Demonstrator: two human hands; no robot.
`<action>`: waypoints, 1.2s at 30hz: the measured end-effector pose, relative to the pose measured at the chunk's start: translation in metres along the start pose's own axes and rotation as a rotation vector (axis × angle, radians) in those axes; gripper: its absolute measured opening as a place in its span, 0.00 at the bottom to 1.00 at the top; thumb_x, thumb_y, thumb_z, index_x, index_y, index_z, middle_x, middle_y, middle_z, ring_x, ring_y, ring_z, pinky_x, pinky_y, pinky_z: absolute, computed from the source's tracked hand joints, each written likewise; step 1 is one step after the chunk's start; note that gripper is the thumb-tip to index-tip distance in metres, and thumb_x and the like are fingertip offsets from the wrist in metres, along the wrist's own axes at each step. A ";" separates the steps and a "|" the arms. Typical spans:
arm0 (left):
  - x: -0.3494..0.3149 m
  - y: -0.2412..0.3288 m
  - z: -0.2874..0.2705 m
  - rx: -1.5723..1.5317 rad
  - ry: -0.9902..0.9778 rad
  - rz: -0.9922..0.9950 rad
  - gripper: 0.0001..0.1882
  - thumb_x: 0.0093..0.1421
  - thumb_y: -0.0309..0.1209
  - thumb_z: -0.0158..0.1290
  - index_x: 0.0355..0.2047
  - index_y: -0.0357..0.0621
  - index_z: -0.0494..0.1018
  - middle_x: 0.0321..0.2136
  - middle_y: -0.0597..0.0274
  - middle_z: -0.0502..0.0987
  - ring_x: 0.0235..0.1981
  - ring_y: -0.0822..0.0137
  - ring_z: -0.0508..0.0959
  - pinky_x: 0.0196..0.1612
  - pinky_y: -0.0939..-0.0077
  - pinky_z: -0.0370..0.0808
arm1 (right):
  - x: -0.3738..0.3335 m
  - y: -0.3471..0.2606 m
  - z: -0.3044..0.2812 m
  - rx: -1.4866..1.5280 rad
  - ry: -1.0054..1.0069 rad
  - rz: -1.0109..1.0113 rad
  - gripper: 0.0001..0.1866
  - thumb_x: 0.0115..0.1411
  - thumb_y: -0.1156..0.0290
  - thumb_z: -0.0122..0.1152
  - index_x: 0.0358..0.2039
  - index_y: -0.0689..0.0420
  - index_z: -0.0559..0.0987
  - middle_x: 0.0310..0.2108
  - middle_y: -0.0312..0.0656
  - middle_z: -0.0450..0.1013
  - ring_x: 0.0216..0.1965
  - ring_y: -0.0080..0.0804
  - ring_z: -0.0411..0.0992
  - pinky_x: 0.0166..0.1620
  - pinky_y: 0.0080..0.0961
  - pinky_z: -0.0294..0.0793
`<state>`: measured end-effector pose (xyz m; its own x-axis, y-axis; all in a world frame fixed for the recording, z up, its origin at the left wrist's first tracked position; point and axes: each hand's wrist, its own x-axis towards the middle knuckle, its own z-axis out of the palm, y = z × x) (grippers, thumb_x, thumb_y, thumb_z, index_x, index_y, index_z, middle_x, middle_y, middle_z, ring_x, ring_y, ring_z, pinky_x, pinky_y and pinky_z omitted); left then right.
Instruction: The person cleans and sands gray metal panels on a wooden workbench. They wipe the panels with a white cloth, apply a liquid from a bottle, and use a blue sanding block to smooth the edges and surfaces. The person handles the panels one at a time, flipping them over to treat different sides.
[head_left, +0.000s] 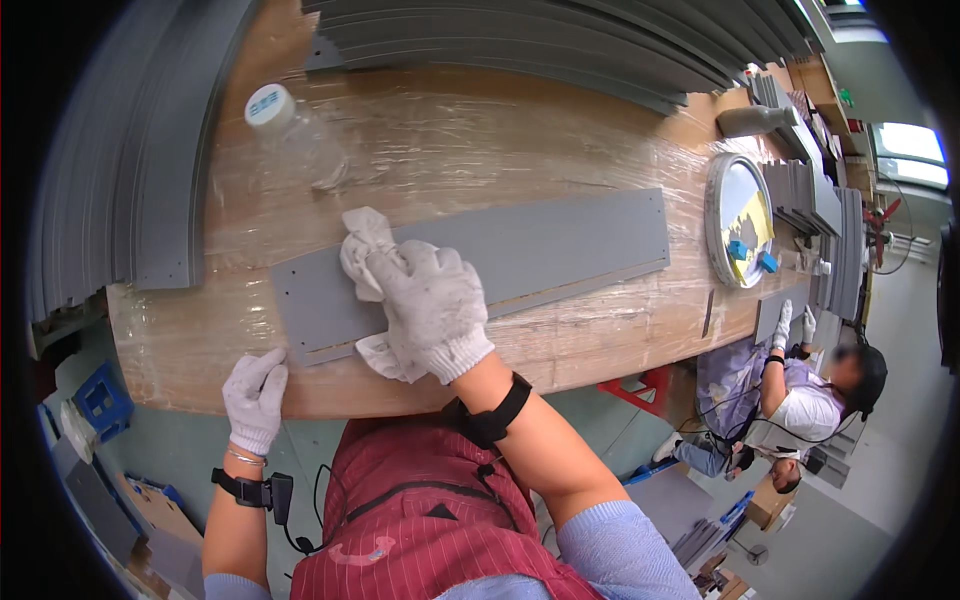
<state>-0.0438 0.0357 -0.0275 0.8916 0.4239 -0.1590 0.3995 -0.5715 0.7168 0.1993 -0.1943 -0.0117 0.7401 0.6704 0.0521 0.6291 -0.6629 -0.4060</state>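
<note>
Your right hand (pixel 435 305) grips cloth (pixel 364 232) on panel (pixel 560 240), left side | left hand (pixel 255 398) half-curled, hold unclear | wiping seems unfinished

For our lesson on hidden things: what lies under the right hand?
A white cloth, on the gray board. The right hand hides the cloth's middle and the board beneath.

Room lies beyond panel (pixel 560 235) — bottle (pixel 302 140) left, lid (pixel 738 186) right.

Part of the grey board (pixel 560 235) was hidden by the right hand (pixel 432 305) and the white cloth (pixel 362 252). Stacked grey panels (pixel 540 42) were cut off by the upper edge.
</note>
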 end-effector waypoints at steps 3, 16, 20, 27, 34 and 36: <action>0.000 0.013 0.009 -0.261 0.072 -0.354 0.17 0.66 0.25 0.55 0.55 0.36 0.78 0.30 0.68 0.74 0.26 0.78 0.72 0.27 0.83 0.73 | -0.003 0.094 -0.048 -0.209 0.104 0.234 0.22 0.56 0.69 0.66 0.53 0.52 0.81 0.46 0.52 0.77 0.45 0.53 0.74 0.48 0.44 0.76; 0.049 0.076 0.016 -0.885 -0.023 -0.877 0.19 0.64 0.28 0.59 0.54 0.33 0.74 0.35 0.65 0.79 0.35 0.72 0.79 0.38 0.77 0.79 | -0.048 0.313 -0.096 -0.177 0.476 0.699 0.14 0.64 0.66 0.62 0.49 0.48 0.86 0.40 0.52 0.80 0.44 0.52 0.78 0.50 0.43 0.76; 0.047 0.104 0.005 -0.932 -0.097 -0.779 0.21 0.62 0.25 0.58 0.54 0.31 0.73 0.42 0.56 0.81 0.42 0.63 0.82 0.48 0.67 0.81 | -0.041 0.303 -0.112 -0.378 0.310 0.735 0.14 0.64 0.64 0.63 0.48 0.52 0.85 0.41 0.51 0.79 0.45 0.53 0.77 0.50 0.44 0.76; 0.031 0.157 -0.013 -1.060 0.013 -0.595 0.30 0.56 0.22 0.58 0.59 0.30 0.67 0.47 0.50 0.80 0.47 0.58 0.83 0.53 0.62 0.81 | 0.000 0.008 -0.117 0.245 0.069 -0.214 0.19 0.47 0.60 0.71 0.39 0.52 0.80 0.39 0.46 0.73 0.37 0.45 0.72 0.39 0.42 0.71; -0.002 0.172 -0.023 -0.923 0.189 -0.603 0.31 0.49 0.16 0.60 0.56 0.30 0.67 0.41 0.52 0.80 0.37 0.60 0.85 0.44 0.65 0.85 | -0.005 0.162 -0.119 0.324 0.319 0.270 0.10 0.59 0.68 0.67 0.39 0.59 0.83 0.36 0.53 0.77 0.37 0.52 0.74 0.42 0.47 0.74; -0.004 0.175 -0.023 -0.905 0.213 -0.595 0.31 0.49 0.16 0.60 0.55 0.30 0.67 0.40 0.53 0.80 0.37 0.62 0.84 0.44 0.65 0.84 | 0.002 0.211 -0.127 -0.014 0.331 0.326 0.10 0.63 0.66 0.65 0.38 0.60 0.83 0.35 0.54 0.76 0.37 0.52 0.75 0.42 0.46 0.75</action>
<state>0.0174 -0.0498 0.1147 0.5188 0.6224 -0.5861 0.3716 0.4532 0.8103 0.3643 -0.3754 0.0187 0.9344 0.2852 0.2133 0.3524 -0.8274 -0.4373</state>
